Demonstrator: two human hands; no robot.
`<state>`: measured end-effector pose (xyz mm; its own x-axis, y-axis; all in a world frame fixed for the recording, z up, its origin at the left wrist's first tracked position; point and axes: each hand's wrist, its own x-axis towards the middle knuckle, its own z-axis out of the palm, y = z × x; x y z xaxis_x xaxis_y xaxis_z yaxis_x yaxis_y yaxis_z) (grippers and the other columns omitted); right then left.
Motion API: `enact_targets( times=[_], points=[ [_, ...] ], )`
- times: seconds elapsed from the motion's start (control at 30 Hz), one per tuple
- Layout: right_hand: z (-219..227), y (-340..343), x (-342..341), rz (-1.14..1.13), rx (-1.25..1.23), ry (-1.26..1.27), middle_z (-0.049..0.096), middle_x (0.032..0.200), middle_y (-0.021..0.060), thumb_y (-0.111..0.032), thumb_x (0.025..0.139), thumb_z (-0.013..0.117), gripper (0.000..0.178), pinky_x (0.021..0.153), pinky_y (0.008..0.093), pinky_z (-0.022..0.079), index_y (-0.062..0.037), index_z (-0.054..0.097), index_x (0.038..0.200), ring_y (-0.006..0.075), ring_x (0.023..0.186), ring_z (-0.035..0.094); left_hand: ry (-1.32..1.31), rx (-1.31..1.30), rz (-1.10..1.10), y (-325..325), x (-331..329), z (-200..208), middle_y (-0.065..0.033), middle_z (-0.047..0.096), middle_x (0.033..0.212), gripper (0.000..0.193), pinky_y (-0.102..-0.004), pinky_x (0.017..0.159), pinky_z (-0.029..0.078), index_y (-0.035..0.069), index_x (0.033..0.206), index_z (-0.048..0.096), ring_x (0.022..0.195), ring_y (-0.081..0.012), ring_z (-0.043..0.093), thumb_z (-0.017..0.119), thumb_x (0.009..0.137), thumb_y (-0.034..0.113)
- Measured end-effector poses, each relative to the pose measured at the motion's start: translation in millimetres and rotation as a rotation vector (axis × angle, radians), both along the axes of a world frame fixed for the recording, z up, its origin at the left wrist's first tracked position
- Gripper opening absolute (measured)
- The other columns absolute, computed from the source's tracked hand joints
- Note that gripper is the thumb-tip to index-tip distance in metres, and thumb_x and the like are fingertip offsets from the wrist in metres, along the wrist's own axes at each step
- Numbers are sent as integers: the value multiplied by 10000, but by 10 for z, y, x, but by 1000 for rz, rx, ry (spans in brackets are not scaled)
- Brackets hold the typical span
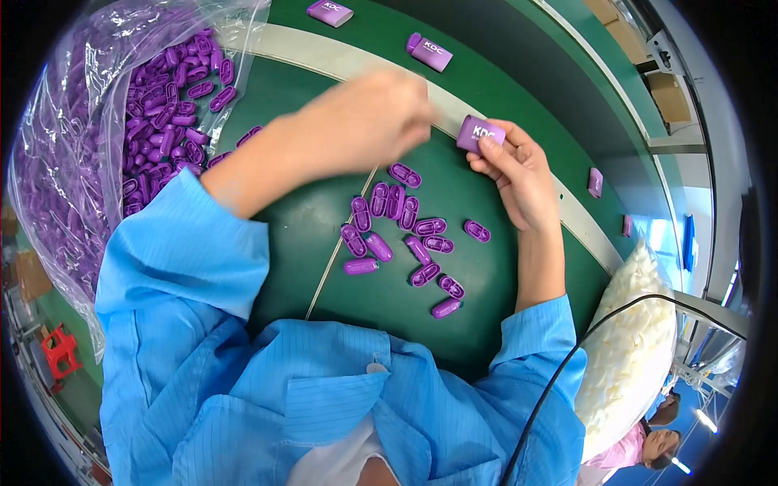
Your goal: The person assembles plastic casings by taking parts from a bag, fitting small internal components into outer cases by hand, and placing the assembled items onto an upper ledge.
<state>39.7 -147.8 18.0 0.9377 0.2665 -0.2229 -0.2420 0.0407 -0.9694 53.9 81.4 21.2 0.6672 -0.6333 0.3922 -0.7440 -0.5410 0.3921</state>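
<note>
My right hand (523,170) grips a small purple flat case (478,134) with white lettering, thumb on its front face. To its left, my left hand (389,113) hovers above the green table, blurred by motion with its fingers bent. Whether anything is in those fingers I cannot tell. Below both hands lie several small purple oval caps (395,202), some with the hollow side up and others lying on their sides. A large clear plastic bag (61,154) full of the same purple caps lies open at the left, with loose caps (222,98) at its mouth.
Along the far side, a green conveyor belt (373,36) carries purple cases (429,53), one (596,183) farther right. A pale rail (300,53) divides it from the table. At right stands a bag of cream-coloured pieces (628,348), a black cable (559,368) crossing before it. A red stool (59,348) is lower left.
</note>
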Motion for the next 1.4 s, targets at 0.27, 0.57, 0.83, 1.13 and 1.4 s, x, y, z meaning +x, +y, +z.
enact_targets(
  times=[0.27, 0.57, 0.83, 1.13, 1.4],
  points=[
    [11, 76, -58, 38, -27, -33, 622, 902, 70, -113, 841, 621, 265, 693, 207, 491, 19, 543, 1058, 94, 745, 583, 60, 84, -22, 1, -443, 31, -83, 563, 780, 118, -348, 663, 490, 11, 812, 618, 725, -246, 568, 652, 711, 60],
    [63, 120, 22, 89, -90, -55, 616, 833, 38, -101, 826, 630, 250, 604, 186, 441, 15, 554, 1035, 71, 662, 540, 563, -348, 139, 44, 31, -137, -81, 565, 767, 259, -258, 560, 459, 28, 1040, 631, 593, -134, 543, 628, 795, 115],
    [58, 417, 613, -40, -837, -819, 611, 780, 117, -300, 773, 645, 277, 676, 351, 459, -36, 666, 852, 267, 726, 585, 132, -116, 555, 295, 858, 5, -196, 644, 818, 206, -375, 743, 504, 4, 852, 675, 791, -311, 631, 607, 777, 184],
    [-137, 797, 1081, -101, -910, -676, 641, 857, 149, -295, 681, 733, 377, 784, 368, 489, -22, 611, 911, 289, 810, 624, 167, 176, 674, 286, 1153, 56, -163, 660, 736, 234, -322, 723, 527, -4, 830, 680, 733, -249, 660, 696, 710, 197],
    [101, 228, 426, -72, -230, -271, 638, 855, 80, -136, 785, 676, 298, 649, 245, 502, 3, 580, 1031, 125, 719, 612, 674, -431, 270, 86, 770, 98, -111, 660, 829, 311, -263, 696, 506, -32, 971, 647, 752, -140, 632, 701, 741, 169]
  ],
)
